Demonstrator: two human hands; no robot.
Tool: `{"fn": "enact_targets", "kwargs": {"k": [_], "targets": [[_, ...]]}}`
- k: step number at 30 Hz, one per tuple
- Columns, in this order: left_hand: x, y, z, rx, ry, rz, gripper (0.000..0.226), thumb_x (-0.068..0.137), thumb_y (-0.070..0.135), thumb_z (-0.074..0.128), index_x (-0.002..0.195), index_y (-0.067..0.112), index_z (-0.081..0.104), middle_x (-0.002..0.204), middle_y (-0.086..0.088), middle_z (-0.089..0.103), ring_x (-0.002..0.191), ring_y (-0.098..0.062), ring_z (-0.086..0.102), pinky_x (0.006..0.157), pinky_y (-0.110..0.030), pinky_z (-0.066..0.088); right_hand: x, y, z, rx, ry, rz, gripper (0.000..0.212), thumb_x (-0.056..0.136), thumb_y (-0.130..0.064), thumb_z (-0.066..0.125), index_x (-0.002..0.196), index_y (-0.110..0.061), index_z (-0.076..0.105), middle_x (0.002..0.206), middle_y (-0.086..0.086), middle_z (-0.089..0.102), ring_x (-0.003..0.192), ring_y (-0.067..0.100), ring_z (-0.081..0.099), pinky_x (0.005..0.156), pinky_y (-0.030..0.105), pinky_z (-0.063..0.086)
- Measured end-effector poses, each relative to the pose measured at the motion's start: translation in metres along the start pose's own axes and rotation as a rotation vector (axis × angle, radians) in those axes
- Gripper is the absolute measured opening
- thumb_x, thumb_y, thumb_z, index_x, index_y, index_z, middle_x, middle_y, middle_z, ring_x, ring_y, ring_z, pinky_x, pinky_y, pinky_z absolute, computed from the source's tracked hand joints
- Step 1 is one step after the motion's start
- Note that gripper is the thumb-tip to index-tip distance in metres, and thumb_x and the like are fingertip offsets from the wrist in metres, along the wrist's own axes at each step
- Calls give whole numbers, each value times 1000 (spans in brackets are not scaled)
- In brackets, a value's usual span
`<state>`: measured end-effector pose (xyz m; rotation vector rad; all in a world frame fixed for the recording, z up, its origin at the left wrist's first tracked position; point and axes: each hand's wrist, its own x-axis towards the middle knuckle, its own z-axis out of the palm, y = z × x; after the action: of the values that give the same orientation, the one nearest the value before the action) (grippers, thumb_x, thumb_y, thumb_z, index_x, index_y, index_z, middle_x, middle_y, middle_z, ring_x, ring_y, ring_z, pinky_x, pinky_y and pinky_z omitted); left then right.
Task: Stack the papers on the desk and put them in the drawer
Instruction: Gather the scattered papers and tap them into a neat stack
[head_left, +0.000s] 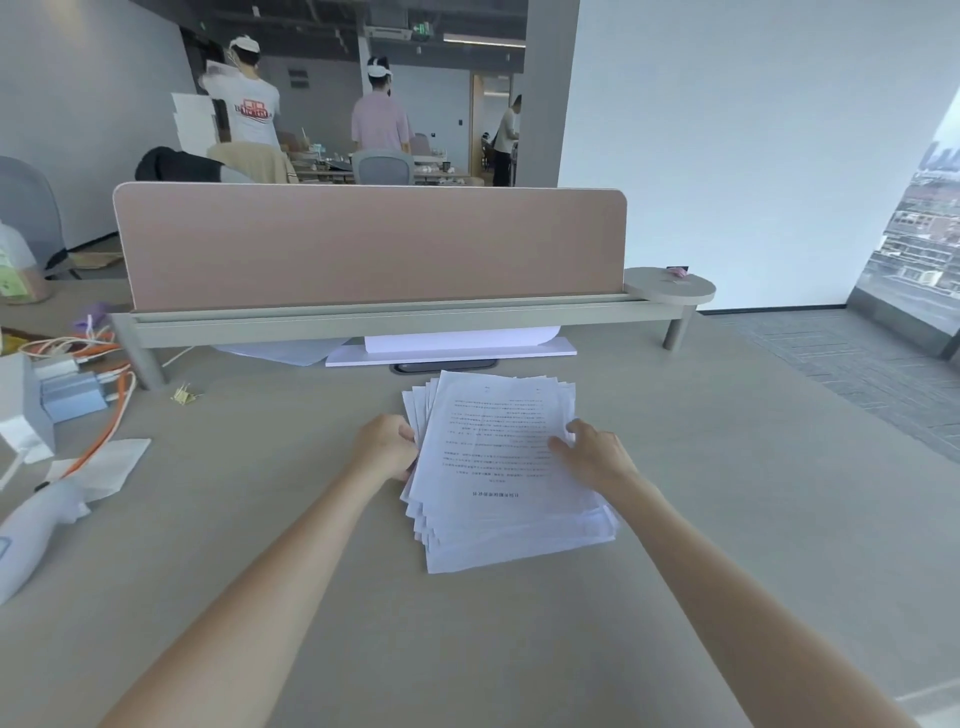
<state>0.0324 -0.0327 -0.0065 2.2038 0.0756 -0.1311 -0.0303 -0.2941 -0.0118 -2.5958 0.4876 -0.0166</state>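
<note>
A loose, fanned stack of printed papers (498, 467) lies on the desk (727, 519) between both hands. The left hand (387, 447) grips the stack's left edge, fingers curled. The right hand (592, 454) rests flat on top, fingers spread. Beyond the hands stands a pink divider panel (369, 244).

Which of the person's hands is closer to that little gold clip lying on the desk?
Left. The left hand grips the paper stack's left edge, on the clip's side. The right hand rests on top of the stack, farther away.
</note>
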Motion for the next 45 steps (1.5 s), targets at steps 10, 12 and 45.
{"fn": "enact_targets", "kwargs": {"k": [10, 12, 45], "targets": [[19, 8, 2, -131, -67, -119, 32, 85, 6, 60, 62, 12, 37, 63, -5, 47, 57, -22, 54, 62, -30, 54, 14, -18, 22, -104, 45, -22, 50, 97, -43, 46, 136, -11, 48, 126, 12, 64, 126, 33, 49, 89, 41, 53], [31, 5, 0, -224, -113, -150, 21, 86, 2, 59, 68, 6, 49, 71, -9, 56, 61, -23, 58, 56, -29, 53, 23, -23, 21, -50, 27, 6, 53, 97, -41, 49, 142, -13, 45, 129, 12, 63, 126, 34, 52, 88, 38, 52], [-75, 47, -107, -563, 22, 294, 35, 86, 1, 71, 111, 26, 69, 110, 3, 76, 104, -20, 71, 94, -42, 55, -56, -77, -66, 1120, -45, -215, 29, 88, 5, 63, 115, -6, 65, 111, 14, 75, 95, 31, 75, 80, 42, 61]]}}
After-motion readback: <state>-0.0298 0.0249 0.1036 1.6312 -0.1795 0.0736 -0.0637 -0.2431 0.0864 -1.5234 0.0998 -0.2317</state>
